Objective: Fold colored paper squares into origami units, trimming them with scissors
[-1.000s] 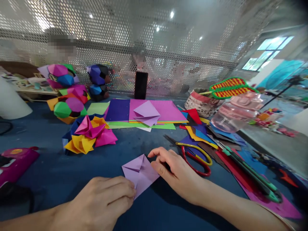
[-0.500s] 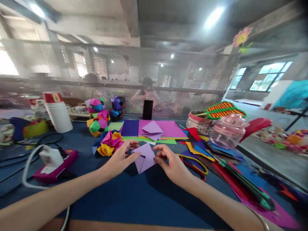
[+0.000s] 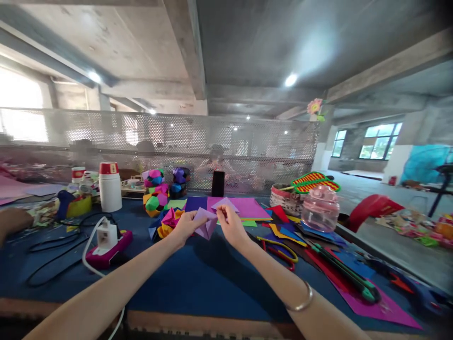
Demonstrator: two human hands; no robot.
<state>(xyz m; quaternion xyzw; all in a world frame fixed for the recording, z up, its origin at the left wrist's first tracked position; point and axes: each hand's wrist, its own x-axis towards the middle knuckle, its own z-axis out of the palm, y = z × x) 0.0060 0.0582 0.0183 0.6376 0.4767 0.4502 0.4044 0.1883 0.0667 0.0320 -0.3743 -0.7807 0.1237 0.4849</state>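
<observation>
A folded lilac paper [image 3: 205, 225] is held up over the blue tabletop. My left hand [image 3: 187, 226] grips its left side, thumb across the front and fingers mostly behind. My right hand [image 3: 231, 226] is closed in a pinch at the paper's right corner; the fingertips hide what lies between them. Just behind, another folded lilac paper [image 3: 228, 204] rests on a stack of coloured sheets [image 3: 252, 208]. Left of my left hand sits a pink, yellow and blue folded-paper piece [image 3: 166, 225].
Scissors [image 3: 283, 252], a green-black cutter [image 3: 348, 273] and a clear pink-lidded jar [image 3: 320, 210] are on the right. To the left are a purple power strip [image 3: 111, 252] with cables and stacked white cups [image 3: 110, 189]. A black phone [image 3: 218, 184] stands behind. Another person's arm [image 3: 9, 222] shows at the left edge.
The head view has tilted up and widened to the left, bringing another person's arm in. The lilac paper has turned in my left hand, and my right fingers have drawn into a tighter pinch.
</observation>
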